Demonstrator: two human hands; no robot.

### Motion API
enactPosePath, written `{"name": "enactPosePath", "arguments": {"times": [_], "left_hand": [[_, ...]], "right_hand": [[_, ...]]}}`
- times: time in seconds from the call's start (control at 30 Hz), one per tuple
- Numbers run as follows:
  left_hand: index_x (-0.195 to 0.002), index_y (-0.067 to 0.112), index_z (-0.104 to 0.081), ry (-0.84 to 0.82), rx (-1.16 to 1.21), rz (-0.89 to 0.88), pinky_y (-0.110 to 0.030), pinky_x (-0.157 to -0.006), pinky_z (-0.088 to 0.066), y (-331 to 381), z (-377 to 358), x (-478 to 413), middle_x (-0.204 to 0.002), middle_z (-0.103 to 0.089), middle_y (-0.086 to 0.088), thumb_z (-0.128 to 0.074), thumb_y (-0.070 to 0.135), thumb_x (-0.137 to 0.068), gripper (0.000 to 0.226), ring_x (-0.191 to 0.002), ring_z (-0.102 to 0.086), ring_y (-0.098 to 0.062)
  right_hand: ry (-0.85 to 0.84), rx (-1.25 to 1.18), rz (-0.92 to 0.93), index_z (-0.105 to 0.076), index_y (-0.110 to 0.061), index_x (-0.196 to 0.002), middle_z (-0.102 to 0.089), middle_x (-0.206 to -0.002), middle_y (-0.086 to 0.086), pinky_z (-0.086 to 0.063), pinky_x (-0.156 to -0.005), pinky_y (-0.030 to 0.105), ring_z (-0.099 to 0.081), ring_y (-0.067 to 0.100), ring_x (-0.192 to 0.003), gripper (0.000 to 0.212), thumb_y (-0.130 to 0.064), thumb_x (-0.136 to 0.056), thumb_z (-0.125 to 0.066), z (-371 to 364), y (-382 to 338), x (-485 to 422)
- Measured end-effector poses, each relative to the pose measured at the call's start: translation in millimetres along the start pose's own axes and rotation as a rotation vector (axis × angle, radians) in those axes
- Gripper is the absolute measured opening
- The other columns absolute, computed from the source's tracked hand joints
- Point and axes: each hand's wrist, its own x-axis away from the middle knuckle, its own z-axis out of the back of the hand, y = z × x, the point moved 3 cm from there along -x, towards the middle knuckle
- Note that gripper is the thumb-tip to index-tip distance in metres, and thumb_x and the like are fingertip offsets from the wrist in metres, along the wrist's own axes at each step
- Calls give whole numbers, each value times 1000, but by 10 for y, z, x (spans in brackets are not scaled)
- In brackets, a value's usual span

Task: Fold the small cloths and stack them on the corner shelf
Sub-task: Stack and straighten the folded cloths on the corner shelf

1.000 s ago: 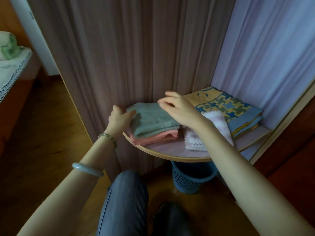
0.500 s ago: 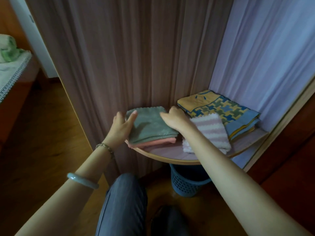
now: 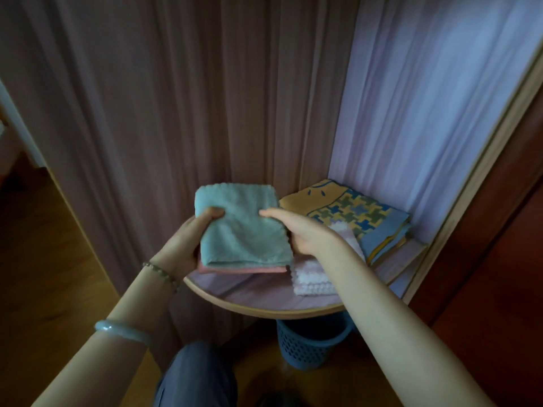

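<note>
The left hand [image 3: 188, 245] grips the left edge of a small stack, thumb on top and fingers [image 3: 202, 267] closed under it. The stack is a folded green cloth [image 3: 241, 227] lying on a folded pink cloth [image 3: 246, 270], and it seems lifted a little above the corner shelf [image 3: 264, 309], near its front left part. The right hand [image 3: 305, 233] holds the right edge in the same way, thumb on top; its fingers below are hidden. Just beside, to the right, a white folded cloth [image 3: 311, 280] lies on the shelf, and behind it a patterned cloth [image 3: 352, 212]. I judge the stacking step is in hand; the next move calls for a level carry onto the chosen pile
</note>
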Motion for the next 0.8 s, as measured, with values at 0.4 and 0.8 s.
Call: {"name": "enactPosePath", "arguments": {"times": [0.4,0.8], "left_hand": [[-82,3,-71,-272,156,262,-30,-57,-59,141,-965,-871,-76,-73,-12,-55,32,-93,35,-67,-72,-21],[-98,5,-65,-205,501,266,-37,-72,-58,57,-1495,-1796,-88,-71,-12,-50,31,-93,31,-81,-69,-24]], "right_hand": [[231,-340,152,-66,-7,-118,-67,-119,14,-46,-103,39,-61,26,-114,38,-26,-85,-67,988,-234,235],[804,-502,346,-53,-13,-120,-67,-108,14,-59,-67,47,-68,32,-92,43,-10,-81,-72,1756,-427,-445]]}}
